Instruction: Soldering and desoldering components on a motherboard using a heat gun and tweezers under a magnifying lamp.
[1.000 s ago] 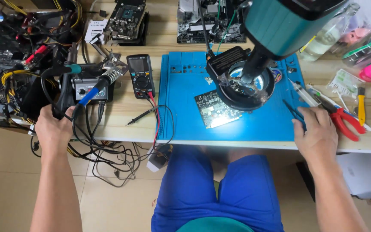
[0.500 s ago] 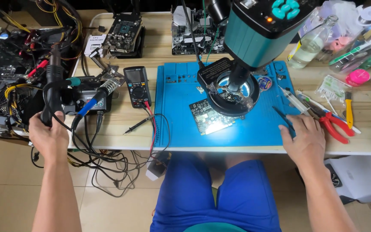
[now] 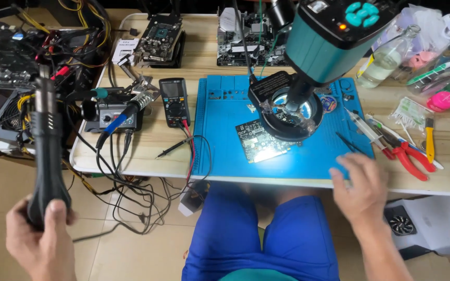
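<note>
Currently, status by item:
Left hand [image 3: 40, 242]: fingers closed around the hot-air gun [image 3: 47, 151], now lifted upright, clear of the desk [image 3: 131, 161] edge; earlier it sat lower by the cables.
Right hand [image 3: 360, 190]: fingers open and empty, drawn back to the mat [image 3: 225, 151] front edge.
Board [image 3: 261, 140]: one, flat on the mat, lit, beside the microscope [image 3: 329, 41].
Counts: one multimeter [image 3: 175, 101], one pair of red pliers [image 3: 407, 156].

Black hot-air gun [image 3: 47, 156] is held upright by its lower handle, nozzle up, off the tabletop's left edge. Thin black tweezers [image 3: 351, 142] are lying on blue mat, nr fingertips.
</note>
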